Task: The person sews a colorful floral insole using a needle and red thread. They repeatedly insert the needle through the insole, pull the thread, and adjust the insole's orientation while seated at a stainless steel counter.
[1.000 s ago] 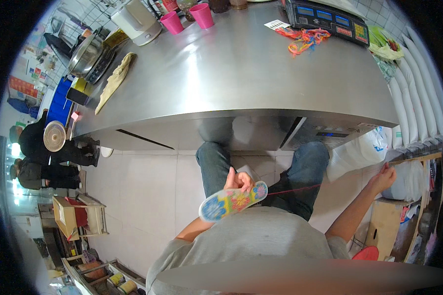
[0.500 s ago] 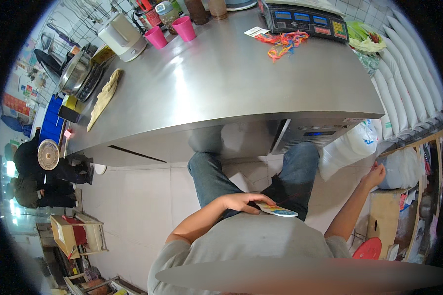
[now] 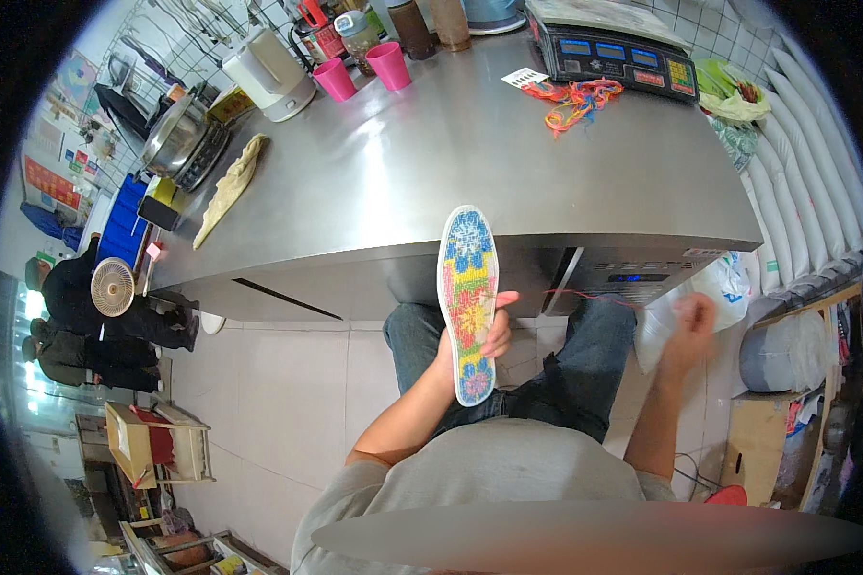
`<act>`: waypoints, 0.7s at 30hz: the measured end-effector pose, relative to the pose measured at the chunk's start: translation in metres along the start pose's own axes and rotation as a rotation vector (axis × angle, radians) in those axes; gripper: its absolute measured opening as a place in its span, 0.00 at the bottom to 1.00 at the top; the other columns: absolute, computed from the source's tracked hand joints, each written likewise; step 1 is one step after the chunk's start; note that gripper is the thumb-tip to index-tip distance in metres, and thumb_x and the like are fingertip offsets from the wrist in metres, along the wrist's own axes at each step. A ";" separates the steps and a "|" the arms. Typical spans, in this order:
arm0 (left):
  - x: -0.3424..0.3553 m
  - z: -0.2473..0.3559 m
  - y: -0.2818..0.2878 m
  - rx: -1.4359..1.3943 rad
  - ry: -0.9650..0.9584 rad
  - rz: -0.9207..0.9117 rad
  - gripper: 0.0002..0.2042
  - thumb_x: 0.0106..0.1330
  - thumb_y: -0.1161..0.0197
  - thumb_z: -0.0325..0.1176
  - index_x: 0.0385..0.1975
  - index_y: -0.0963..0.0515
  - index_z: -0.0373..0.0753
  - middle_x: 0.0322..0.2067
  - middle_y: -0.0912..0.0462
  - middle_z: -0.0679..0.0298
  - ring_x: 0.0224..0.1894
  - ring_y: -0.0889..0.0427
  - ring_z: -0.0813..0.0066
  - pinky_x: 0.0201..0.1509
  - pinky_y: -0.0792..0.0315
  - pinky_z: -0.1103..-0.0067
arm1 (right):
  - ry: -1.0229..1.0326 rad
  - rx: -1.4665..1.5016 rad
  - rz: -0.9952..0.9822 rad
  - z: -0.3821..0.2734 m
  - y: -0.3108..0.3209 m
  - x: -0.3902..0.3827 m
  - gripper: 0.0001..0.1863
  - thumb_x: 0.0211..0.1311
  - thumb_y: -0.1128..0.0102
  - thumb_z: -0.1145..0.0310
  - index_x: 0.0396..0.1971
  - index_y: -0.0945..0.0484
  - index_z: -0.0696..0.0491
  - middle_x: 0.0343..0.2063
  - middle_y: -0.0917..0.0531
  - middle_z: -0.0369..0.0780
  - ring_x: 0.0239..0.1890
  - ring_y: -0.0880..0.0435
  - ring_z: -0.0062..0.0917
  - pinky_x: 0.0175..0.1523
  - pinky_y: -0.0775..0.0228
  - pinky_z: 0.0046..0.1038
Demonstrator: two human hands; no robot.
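The person is sitting at the counter, and the left hand [image 3: 484, 335] is holding an embroidered insole [image 3: 468, 302] upright in front of the knees, fingers wrapped round its right edge with the thumb behind, so the colourful stitched face is pointing up at them. A thin red thread [image 3: 585, 295] is running from the insole across to the right hand [image 3: 688, 321], which is drawn out to the side and closed in a loose fist; it is blurring, so I cannot tell whether it is pinching a needle or only the thread. The risk I am seeing is in that taut line: if the right hand is pulling too hard, the thread could be snapping or puckering the stitches, and the insole, gripped at one edge only, could be twisting out of the fingers and dropping onto the tiled floor [image 3: 288, 383]. The thread is also passing close to the counter [image 3: 431, 172] edge, where it might be snagging. Further off, a tangle of orange and red thread [image 3: 573, 99] is lying loose beside the scale [image 3: 618, 53], near enough to the rim to be dragged down, and two pink cups [image 3: 362, 72] are standing beyond.
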State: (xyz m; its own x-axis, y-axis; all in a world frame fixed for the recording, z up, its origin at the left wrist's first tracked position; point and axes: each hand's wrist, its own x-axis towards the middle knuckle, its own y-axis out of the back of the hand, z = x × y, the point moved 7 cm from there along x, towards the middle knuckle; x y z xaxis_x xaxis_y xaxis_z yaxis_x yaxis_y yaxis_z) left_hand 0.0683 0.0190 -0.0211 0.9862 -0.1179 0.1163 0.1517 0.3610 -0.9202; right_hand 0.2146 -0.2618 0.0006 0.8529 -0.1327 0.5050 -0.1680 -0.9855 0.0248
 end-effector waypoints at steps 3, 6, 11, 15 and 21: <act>0.004 -0.012 -0.010 -0.058 0.017 -0.088 0.25 0.67 0.60 0.45 0.57 0.40 0.31 0.16 0.34 0.63 0.13 0.39 0.80 0.16 0.45 0.84 | 0.245 -0.169 -0.318 -0.088 -0.079 -0.044 0.03 0.54 0.44 0.75 0.29 0.27 0.56 0.28 0.26 0.40 0.31 0.26 0.29 0.37 0.35 0.26; 0.004 -0.019 -0.011 -0.061 0.043 -0.089 0.26 0.67 0.62 0.46 0.57 0.40 0.31 0.14 0.37 0.65 0.11 0.39 0.79 0.16 0.43 0.83 | 0.561 -0.154 -0.516 -0.149 -0.126 -0.072 0.10 0.44 0.40 0.80 0.30 0.25 0.56 0.30 0.26 0.41 0.31 0.27 0.33 0.35 0.33 0.30; -0.001 -0.023 -0.011 -0.072 0.027 -0.078 0.26 0.67 0.61 0.48 0.49 0.36 0.27 0.13 0.36 0.66 0.10 0.39 0.79 0.16 0.43 0.83 | 0.667 -0.117 -0.565 -0.170 -0.148 -0.080 0.12 0.43 0.43 0.79 0.32 0.25 0.60 0.30 0.26 0.40 0.30 0.27 0.32 0.36 0.32 0.29; -0.002 -0.027 -0.014 -0.105 0.078 -0.133 0.28 0.64 0.61 0.54 0.22 0.31 0.31 0.10 0.39 0.67 0.10 0.39 0.78 0.16 0.45 0.84 | 0.676 -0.139 -0.592 -0.164 -0.150 -0.085 0.12 0.42 0.43 0.78 0.31 0.25 0.61 0.29 0.27 0.41 0.30 0.27 0.31 0.35 0.32 0.27; -0.006 -0.032 0.000 -0.055 0.104 0.047 0.27 0.64 0.61 0.54 0.12 0.37 0.37 0.08 0.40 0.67 0.09 0.40 0.78 0.15 0.46 0.84 | 0.634 -0.148 -0.613 -0.160 -0.151 -0.087 0.12 0.42 0.40 0.81 0.31 0.25 0.58 0.30 0.27 0.41 0.30 0.27 0.33 0.34 0.32 0.29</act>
State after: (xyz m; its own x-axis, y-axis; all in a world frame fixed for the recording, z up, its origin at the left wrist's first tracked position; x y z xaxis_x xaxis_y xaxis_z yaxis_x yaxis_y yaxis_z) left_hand 0.0602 -0.0095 -0.0334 0.9794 -0.1984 0.0363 0.0992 0.3174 -0.9431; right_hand 0.0868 -0.0842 0.0908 0.3870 0.5399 0.7475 0.1284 -0.8343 0.5361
